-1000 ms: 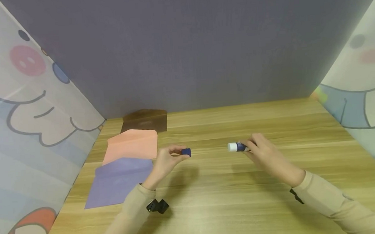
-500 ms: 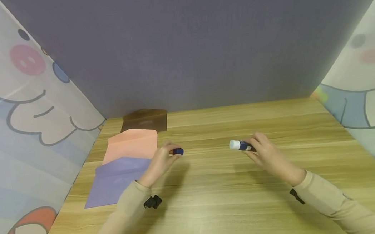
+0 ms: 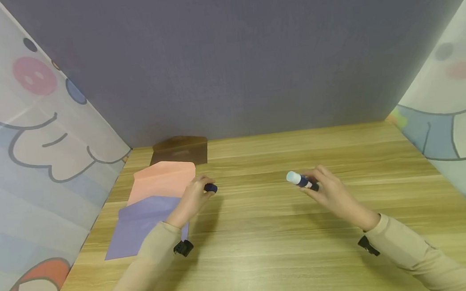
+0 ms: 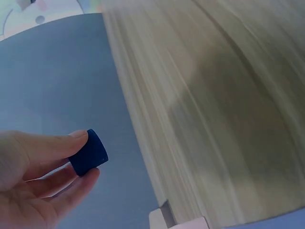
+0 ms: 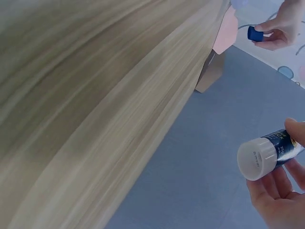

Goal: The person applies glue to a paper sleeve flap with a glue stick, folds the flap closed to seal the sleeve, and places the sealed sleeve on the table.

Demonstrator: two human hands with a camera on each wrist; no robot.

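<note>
Between thumb and fingertips my left hand (image 3: 190,202) pinches a small dark blue cap (image 4: 89,155), held up off the table beside the envelopes. My right hand (image 3: 333,196) grips a glue stick (image 5: 282,146) with a dark blue printed label. Its white end (image 3: 293,177) points left and up, toward the head camera, and the palm side hides part of the barrel. Cap and glue stick are well apart. Close by the left hand, a purple envelope (image 3: 135,229) lies partly under the left forearm, its flap raised toward the back.
Behind the purple envelope lie a pink envelope (image 3: 161,181) and a brown envelope (image 3: 181,154), overlapping in a row along the left of the wooden table (image 3: 263,250). A grey panel (image 3: 252,59) rises at the back edge. Cartoon-printed curtains (image 3: 68,142) flank both sides.
My left hand has moved left with the cap, away from the glue stick. The right hand stays nearly in place while the glue stick's white end has tilted up toward the head camera.
</note>
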